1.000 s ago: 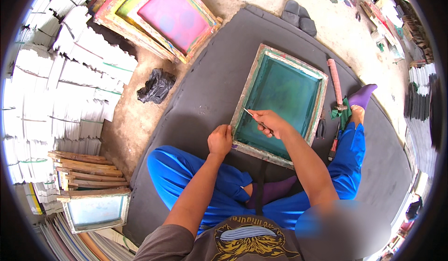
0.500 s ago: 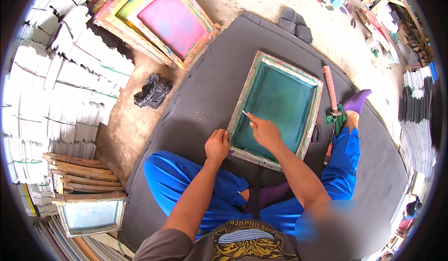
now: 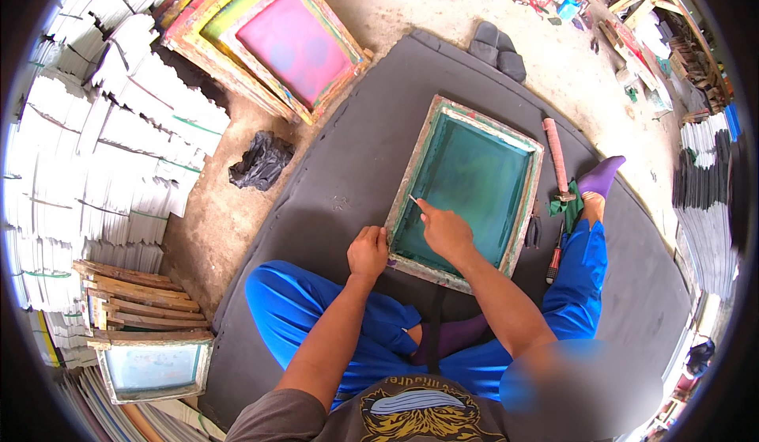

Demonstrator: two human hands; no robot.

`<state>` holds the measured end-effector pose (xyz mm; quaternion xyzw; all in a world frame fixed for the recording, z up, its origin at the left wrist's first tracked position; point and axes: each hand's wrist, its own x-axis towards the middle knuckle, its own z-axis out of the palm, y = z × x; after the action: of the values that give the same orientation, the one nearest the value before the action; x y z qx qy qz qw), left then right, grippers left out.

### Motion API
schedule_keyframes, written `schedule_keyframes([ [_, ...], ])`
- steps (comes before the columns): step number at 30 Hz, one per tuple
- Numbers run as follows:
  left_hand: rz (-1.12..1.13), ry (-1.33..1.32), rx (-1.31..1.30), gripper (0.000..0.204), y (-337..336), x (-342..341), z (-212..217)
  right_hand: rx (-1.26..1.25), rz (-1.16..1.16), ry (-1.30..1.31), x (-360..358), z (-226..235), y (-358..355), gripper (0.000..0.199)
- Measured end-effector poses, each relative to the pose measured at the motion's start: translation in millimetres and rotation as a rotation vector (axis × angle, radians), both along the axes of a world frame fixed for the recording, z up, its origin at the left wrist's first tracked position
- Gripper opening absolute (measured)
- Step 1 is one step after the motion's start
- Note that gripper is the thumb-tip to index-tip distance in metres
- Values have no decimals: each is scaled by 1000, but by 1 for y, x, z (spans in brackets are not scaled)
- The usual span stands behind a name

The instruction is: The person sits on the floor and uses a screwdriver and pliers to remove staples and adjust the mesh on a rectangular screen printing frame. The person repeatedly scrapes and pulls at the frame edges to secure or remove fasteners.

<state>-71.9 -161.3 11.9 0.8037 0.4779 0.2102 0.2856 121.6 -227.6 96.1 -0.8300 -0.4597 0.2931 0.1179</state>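
Note:
A screen-printing frame (image 3: 531, 197) with a paint-stained wooden border and green mesh lies on the dark mat in front of me. My left hand (image 3: 368, 252) is closed at the frame's left border, near its lower corner; its fingertips are partly hidden. Over the left part of the mesh, my right hand (image 3: 446, 232) pinches a thin, pale stick-like tool (image 3: 413, 199). The index finger stretches along it, and its tip points to the inner left edge of the frame. What kind of tool it is cannot be made out.
Right of the frame lie a hammer (image 3: 556, 156), pliers (image 3: 534, 230), a screwdriver (image 3: 555, 260) and a green cloth (image 3: 575, 212). Coloured screen frames (image 3: 296, 43) lean at the far left. Paper stacks (image 3: 87, 157), a black plastic bag (image 3: 262, 160) and slippers (image 3: 498, 50) surround the mat (image 3: 356, 149).
The whole view has shifted slightly, so things appear a little lower. Both hands keep nearly the same places against the frame.

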Motion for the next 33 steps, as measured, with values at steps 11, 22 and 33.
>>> schedule_keyframes([
  [11,-20,1,33,24,-2,0,2,-191,30,-81,-17,14,21,46],
  [22,-43,-6,41,24,0,2,1,11,-6,195,9,-19,8,45],
  [33,-49,15,32,24,1,-1,-1,49,-279,766,26,-41,-1,47],
])
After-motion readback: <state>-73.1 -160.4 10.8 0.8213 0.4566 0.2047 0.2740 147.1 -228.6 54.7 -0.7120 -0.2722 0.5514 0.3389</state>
